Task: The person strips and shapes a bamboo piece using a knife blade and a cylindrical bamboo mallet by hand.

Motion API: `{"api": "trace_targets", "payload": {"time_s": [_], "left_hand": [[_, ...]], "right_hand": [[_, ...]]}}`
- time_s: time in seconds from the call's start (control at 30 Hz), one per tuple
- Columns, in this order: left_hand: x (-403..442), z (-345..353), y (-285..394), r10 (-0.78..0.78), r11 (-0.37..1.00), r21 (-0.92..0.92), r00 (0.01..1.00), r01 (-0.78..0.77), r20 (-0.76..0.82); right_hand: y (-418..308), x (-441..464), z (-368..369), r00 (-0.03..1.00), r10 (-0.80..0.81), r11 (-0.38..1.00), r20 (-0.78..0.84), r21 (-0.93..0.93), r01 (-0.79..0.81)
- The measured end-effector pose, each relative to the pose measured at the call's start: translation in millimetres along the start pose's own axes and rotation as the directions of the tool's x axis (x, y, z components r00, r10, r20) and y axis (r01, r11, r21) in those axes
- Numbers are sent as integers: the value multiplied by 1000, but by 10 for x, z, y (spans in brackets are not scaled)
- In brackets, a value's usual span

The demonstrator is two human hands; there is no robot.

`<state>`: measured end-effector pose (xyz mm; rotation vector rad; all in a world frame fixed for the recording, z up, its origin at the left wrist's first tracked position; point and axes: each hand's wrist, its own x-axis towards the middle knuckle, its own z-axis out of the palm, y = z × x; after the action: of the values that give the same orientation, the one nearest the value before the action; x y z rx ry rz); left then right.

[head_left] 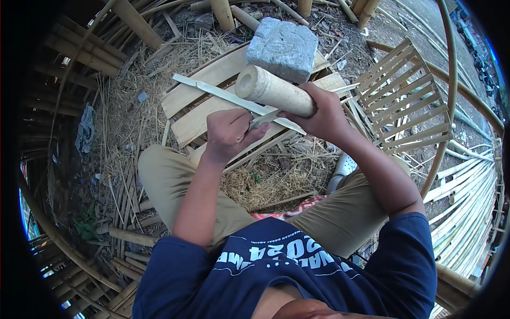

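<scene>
My right hand (326, 110) is wrapped around a thick bamboo tube (279, 91), its hollow end facing up and left. My left hand (229, 130) is closed on a thin bamboo strip (268, 117) that runs toward my right hand, under the tube. Whether the right fingers also touch that strip cannot be made out. Beneath the tube, a longer flat bamboo strip (217, 91) lies slantwise across a low platform of wooden slats (187, 118). Just beyond the tube, a rough grey stone block (283, 49) rests on the platform.
A slatted bamboo panel (406, 98) leans at the right, near a curved bamboo pole (451, 69). Many long bamboo poles (465, 194) lie farther right. Shavings (265, 186) and scraps litter the ground. A grey cloth (85, 130) lies at the left.
</scene>
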<state>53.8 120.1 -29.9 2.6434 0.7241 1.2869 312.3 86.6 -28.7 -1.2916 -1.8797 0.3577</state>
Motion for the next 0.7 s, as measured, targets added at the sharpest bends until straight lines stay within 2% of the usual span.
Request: {"api": "trace_targets", "payload": {"time_s": [0.27, 0.37, 0.47, 0.57, 0.7], "left_hand": [[-19, 15, 10, -31, 999, -5, 999, 31, -5], [22, -43, 21, -43, 998, -50, 998, 45, 42], [43, -81, 20, -11, 998, -53, 998, 14, 62], [70, -54, 33, 45, 995, -90, 999, -44, 12], [28, -63, -16, 36, 999, -43, 999, -34, 39]], "right_hand": [[-50, -5, -24, 998, 62, 997, 27, 43, -63], [-75, 17, -65, 998, 58, 996, 34, 67, -61], [-101, 23, -115, 994, 91, 991, 61, 92, -97], [-88, 22, -106, 996, 71, 994, 58, 80, -75], [-99, 19, -88, 992, 102, 990, 67, 90, -108]]}}
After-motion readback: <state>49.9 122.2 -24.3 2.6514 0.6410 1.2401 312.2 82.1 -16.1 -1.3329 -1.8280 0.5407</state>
